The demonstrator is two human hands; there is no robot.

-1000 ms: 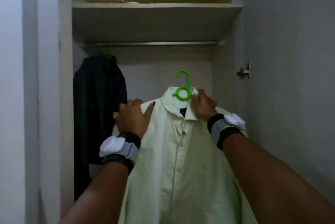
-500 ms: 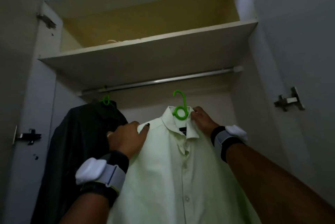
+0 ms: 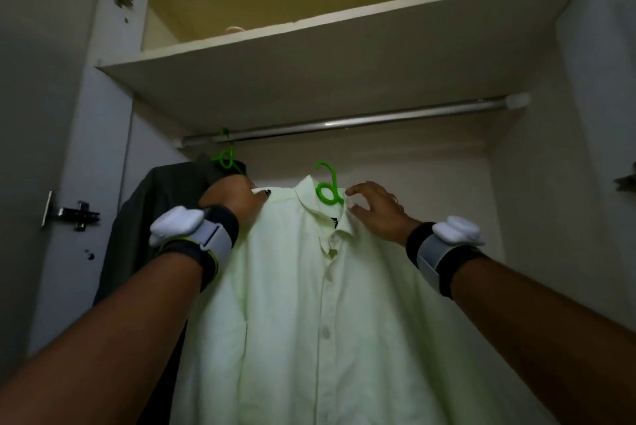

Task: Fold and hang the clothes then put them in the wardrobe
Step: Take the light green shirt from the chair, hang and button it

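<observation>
While the hook is hanging short of the rail: I am holding the pale green button-up shirt [image 3: 309,321] up inside the open white wardrobe [image 3: 537,201], below the bar and not yet on it.
Left hand [image 3: 234,199]: it is gripping the shirt's shoulder, fingers curling over the top, so the cloth is not sliding off the hanger.
Right hand [image 3: 377,213]: it is clutching the other shoulder just beside the collar, fingers bending over the edge. Gripping this near the neck is keeping the hook upright, I judge.
Bright green plastic hanger [image 3: 327,184]: its hook is sticking up out of the collar, touching nothing.
Silver metal rail [image 3: 361,120]: it is running under the shelf, showing bare length to the right, which I judge to be the spot I am aiming for.
Dark grey hanging garment [image 3: 155,218]: it is hanging from a second green hanger [image 3: 225,158] at the rail's left end, just beside my left hand, and is crowding that side.
Cream wooden shelf [image 3: 344,56]: it is sitting close over the rail, leaving the hook little room to pass over.
White-and-grey wrist bands [image 3: 192,235]: they are sitting on both my wrists.
</observation>
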